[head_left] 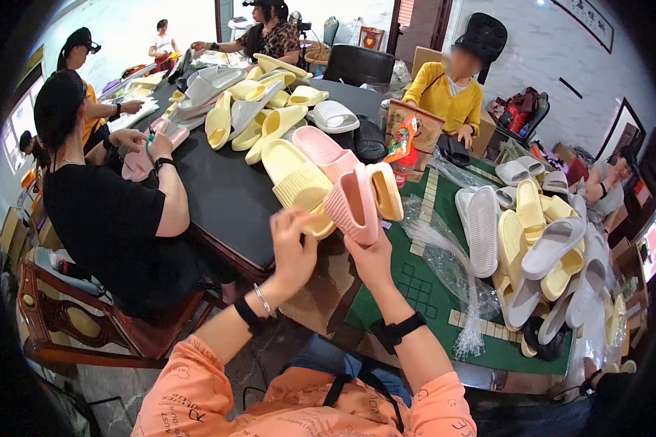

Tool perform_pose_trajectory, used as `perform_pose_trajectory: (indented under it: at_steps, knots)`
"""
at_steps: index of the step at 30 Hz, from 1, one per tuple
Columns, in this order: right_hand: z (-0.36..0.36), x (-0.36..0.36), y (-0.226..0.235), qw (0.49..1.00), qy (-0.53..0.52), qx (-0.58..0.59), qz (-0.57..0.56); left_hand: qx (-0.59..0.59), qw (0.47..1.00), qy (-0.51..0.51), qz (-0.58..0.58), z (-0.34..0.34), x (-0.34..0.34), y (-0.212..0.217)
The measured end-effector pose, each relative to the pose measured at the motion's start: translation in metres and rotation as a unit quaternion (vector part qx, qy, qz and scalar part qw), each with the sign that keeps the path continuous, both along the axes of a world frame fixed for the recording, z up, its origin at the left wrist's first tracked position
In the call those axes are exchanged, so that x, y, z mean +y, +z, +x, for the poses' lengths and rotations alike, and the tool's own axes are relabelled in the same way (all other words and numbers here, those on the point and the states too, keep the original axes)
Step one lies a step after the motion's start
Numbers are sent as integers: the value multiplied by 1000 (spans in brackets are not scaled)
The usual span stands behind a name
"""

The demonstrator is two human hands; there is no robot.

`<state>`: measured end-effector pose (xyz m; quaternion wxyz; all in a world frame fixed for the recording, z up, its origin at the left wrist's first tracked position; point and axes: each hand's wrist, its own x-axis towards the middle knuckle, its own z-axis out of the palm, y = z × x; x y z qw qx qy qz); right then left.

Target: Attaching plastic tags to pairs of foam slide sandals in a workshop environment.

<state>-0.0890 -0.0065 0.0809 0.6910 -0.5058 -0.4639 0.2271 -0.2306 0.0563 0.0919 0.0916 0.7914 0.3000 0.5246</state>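
A pink ribbed slide slipper (354,204) is tipped up in my right hand (372,261), which grips its lower end. My left hand (294,239) is beside it with fingers bent and apart, at the near edge of a yellow slide slipper (299,173); I cannot tell whether they touch it. Behind the held slipper lies another pink slipper (322,149). A second yellow slipper (385,191) stands right against the held one, on its right side. Part of the contact there is hidden.
More yellow and grey slippers (275,131) are heaped across the dark table (222,197). On the right, a green mat (408,291) carries clear plastic bags (444,251) and a slipper pile (539,247). A person in black (109,211) sits left; one in yellow (444,95) sits opposite.
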Motion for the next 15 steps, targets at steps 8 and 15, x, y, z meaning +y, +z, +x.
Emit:
perform_pose_trajectory:
  at_steps: [8,15]
  knots:
    - [5,-40,15,965,-90,-247,17,255,959,-67,-105,35,108,46]
    - [5,-79,4,993,-97,-65,-10,323,874,-290,-217,30,105,37]
